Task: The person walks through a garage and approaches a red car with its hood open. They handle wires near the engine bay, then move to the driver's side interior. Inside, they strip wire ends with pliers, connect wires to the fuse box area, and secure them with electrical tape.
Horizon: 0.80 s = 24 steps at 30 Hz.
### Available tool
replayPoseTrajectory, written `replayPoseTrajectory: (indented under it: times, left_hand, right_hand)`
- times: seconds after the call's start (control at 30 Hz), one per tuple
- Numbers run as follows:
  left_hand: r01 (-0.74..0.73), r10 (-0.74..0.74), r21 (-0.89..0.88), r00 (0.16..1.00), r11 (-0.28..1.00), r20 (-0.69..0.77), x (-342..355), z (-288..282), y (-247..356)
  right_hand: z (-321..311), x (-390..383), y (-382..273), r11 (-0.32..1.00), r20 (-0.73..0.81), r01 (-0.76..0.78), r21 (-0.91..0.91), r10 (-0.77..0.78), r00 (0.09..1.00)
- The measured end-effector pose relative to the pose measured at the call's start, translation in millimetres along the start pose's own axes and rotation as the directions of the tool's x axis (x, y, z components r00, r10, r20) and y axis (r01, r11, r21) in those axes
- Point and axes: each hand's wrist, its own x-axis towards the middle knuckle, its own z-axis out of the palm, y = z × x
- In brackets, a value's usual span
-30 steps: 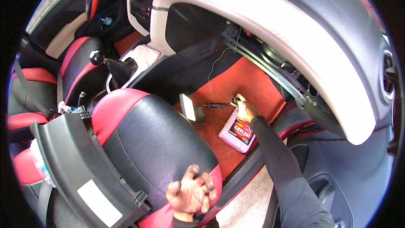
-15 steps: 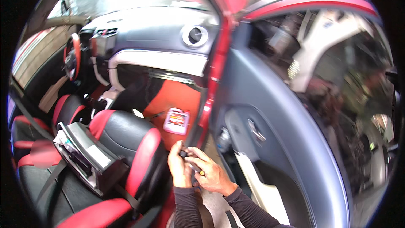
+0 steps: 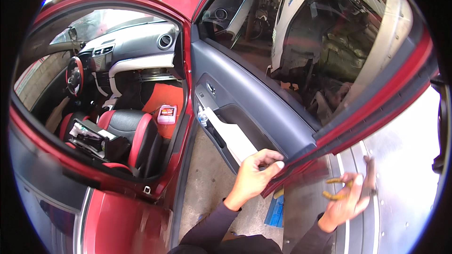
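Note:
My left hand (image 3: 254,175) is in front of the lower rear corner of the open car door (image 3: 254,96). Its fingers are curled with the thumb close to them; whatever they may hold is too small or hidden to make out, and contact with the door is unclear. Further right, my right hand (image 3: 346,205) is closed around pliers with yellow handles (image 3: 333,194). The pliers' dark jaws point away to the right, over a shiny metal surface (image 3: 402,178). Motion blurs this hand and the tool.
Left of the door is the red car's doorway, with a black and red seat (image 3: 125,124) bearing a dark open box (image 3: 115,148). A pink container (image 3: 167,114) stands on the orange floor mat (image 3: 165,95). A blue object (image 3: 274,211) lies on the concrete below.
My view has moved back and right, out of the doorway. My hands, together before over small dark items, are now apart; the right one has the pliers near the metal surface.

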Motion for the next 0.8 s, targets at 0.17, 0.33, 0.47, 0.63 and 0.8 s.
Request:
replayPoseTrajectory:
  times: [0.17, 0.33, 0.47, 0.63, 0.8]
  left_hand:
    - [-0.078, 0.058, 0.233, 0.994, 0.969, 0.089, -33.1, 23.5, 11.5]
    - [-0.055, 0.117, 0.462, 0.987, 0.885, -0.107, -73.0, -4.1, 47.1]
    - [-0.156, 0.33, 0.65, 0.931, 0.744, -0.154, -99.9, -8.4, 86.8]
    - [-0.209, 0.513, 0.791, 0.845, 0.574, -0.149, -115.7, 5.6, 125.8]
    - [-0.017, 0.596, 0.87, 0.735, 0.493, -0.324, -136.3, 7.1, 143.6]
  right_hand:
    - [-5.2, 34.4, 42.7, 0.842, 0.177, -0.46, 0.281, 0.426, 0.887]
    - [-4.3, 21.6, 51.7, 0.793, 0.284, -0.525, 0.309, 0.45, 0.847]
    - [-3.5, -5.7, 22.5, 0.777, 0.368, -0.549, 0.308, 0.435, 0.822]
    - [-0.4, -30.9, -6.0, 0.697, 0.677, -0.674, 0.246, 0.374, 0.634]
    - [38.9, -34.2, -18.7, 0.635, 0.99, -0.76, 0.137, -0.054, 0.134]
